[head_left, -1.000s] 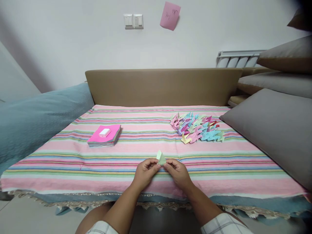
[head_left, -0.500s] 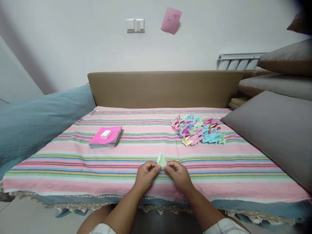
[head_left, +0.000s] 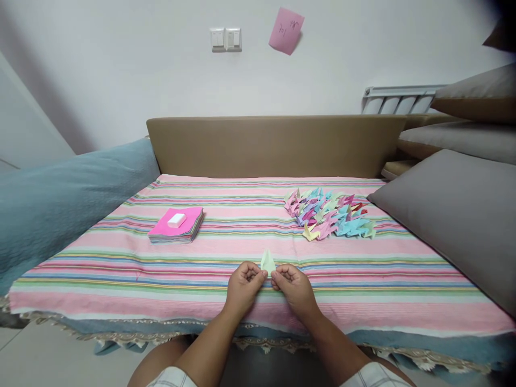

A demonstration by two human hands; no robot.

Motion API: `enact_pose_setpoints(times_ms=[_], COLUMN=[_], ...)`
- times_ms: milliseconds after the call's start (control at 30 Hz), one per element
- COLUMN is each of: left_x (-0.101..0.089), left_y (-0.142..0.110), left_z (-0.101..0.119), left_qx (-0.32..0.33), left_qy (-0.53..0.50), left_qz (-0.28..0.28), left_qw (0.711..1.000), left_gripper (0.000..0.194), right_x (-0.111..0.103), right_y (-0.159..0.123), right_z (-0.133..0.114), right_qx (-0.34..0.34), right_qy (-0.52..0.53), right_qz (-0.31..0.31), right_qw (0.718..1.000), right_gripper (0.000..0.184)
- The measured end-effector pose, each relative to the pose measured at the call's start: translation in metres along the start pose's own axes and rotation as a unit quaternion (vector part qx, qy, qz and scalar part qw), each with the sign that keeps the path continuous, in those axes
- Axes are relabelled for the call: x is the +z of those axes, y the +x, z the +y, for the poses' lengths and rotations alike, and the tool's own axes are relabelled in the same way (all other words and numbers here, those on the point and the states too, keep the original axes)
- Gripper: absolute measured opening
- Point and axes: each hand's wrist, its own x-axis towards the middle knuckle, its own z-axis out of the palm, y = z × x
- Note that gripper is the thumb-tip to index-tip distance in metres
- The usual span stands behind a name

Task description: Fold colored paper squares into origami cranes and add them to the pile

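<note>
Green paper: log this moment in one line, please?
green paper: folded | left hand: pinching left side | right hand: pinching right side | paper birds: farther right

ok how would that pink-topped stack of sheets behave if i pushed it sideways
The stack of sheets would probably skew rather than slide as one block, since its sides show many thin layers and no obvious binding. The small white block on top might shift too, as it seems simply laid there. The striped cloth underneath, already slightly wrinkled, could bunch.
</note>
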Motion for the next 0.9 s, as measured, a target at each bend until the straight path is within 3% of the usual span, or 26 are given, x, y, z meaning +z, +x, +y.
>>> enact_pose_setpoints(times_ms=[600,900], left_x=[0.0008,-0.0003], left_y=[-0.0004,0.0000], left_z=[-0.0046,-0.0050], left_qx=[0.005,0.006], left_qy=[-0.034,-0.063], left_qz=[0.002,-0.020], left_qw=[0.999,0.998], left_gripper=[0.034,0.035], right_x=[0.0034,0.0031], right_y=[0.0018,0.0018], right_z=[0.0017,0.0020], right_qx=[0.002,-0.011], right_qy=[0.049,0.043], right_qz=[0.021,-0.006], right_qw=[0.999,0.999], right_gripper=[0.038,0.037])
